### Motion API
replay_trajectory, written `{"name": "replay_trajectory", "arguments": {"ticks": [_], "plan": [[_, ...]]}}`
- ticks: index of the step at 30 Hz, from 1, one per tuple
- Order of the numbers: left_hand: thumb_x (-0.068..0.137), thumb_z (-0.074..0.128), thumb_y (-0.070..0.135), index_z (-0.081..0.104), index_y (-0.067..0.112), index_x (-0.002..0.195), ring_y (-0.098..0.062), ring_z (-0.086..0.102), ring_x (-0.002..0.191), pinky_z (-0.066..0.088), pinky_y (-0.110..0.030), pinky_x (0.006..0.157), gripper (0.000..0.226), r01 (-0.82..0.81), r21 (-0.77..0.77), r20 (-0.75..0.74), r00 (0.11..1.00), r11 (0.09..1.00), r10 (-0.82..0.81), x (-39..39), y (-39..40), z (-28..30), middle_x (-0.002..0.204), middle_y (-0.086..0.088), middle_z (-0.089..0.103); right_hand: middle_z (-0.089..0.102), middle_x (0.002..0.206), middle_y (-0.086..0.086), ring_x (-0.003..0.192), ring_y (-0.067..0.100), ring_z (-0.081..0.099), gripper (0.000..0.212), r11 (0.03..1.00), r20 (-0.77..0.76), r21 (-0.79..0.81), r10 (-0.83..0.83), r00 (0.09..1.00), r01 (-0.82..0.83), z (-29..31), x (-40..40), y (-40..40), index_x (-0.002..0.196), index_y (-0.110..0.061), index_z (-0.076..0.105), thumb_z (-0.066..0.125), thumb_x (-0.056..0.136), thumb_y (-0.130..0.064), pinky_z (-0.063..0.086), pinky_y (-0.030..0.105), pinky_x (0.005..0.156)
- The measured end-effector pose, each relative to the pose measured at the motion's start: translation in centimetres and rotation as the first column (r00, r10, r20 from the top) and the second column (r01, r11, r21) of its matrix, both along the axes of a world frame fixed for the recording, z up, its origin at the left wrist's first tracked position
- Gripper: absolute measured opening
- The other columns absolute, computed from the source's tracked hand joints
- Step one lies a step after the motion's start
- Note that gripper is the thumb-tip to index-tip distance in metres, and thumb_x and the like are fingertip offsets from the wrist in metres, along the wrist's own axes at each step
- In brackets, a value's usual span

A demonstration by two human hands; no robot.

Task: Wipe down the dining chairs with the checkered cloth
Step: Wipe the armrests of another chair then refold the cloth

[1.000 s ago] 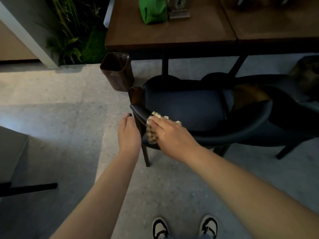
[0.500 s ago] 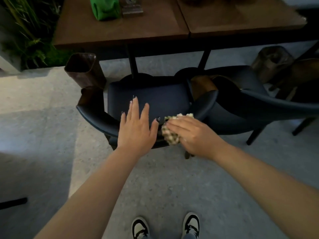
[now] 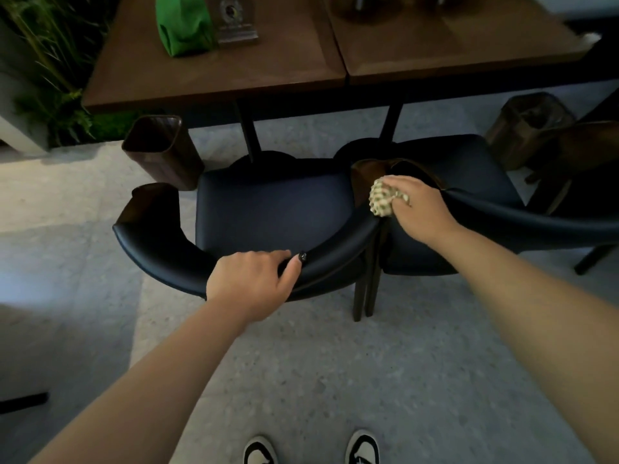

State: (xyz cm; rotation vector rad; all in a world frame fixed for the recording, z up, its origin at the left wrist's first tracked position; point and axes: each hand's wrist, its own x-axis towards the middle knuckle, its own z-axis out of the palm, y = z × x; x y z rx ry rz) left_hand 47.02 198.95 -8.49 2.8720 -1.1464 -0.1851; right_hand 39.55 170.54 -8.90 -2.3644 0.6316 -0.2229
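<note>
Checkered cloth (image 3: 382,199) is sitting bunched under the right hand (image 3: 418,209), whose fingers (image 3: 400,182) are curling over it and pressing it against the right end of the near dining chair (image 3: 268,212), where the curved backrest meets its brown armrest tip. The left hand (image 3: 251,283) is gripping the middle of that dark backrest, fingers wrapping over its top edge and thumb lying along the padding. A second dining chair (image 3: 469,182) is standing just beside it on the right. Both are facing a wooden counter (image 3: 268,61) carrying a green pouch (image 3: 182,28). A brown bin (image 3: 160,149) is standing on the floor near the first chair's left arm.
</note>
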Motion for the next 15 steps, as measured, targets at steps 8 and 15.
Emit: {"name": "replay_trajectory", "arguments": {"ticks": [8,15], "plan": [[0.082,-0.002,0.067,0.064,0.043,0.111,-0.016,0.055,0.064,0.027,-0.025,0.048,0.075,-0.024,-0.044,0.017,1.000,0.999,0.025,0.1,0.1,-0.2,0.083,0.011,0.071,0.064,0.121,0.009,0.130,0.016,0.045,0.033,0.999,0.120,0.034,-0.017,0.993,0.013,0.3,-0.4,3.6,0.104,-0.005,0.072,0.046,0.085,0.005,0.021,0.015,0.109],[0.099,0.037,0.045,0.061,0.031,0.124,-0.014,0.064,0.098,0.043,-0.027,0.070,0.037,-0.204,-0.343,-0.155,0.975,0.917,0.159,0.5,1.2,0.0,0.110,0.009,0.069,0.052,0.137,0.000,0.132,0.008,0.036,0.040,0.957,-0.065,-0.023,0.286,0.956,-0.288,2.7,-2.4,9.9,0.131,-0.018,0.056,0.043,0.095,-0.008,0.006,0.017,0.112]]}}
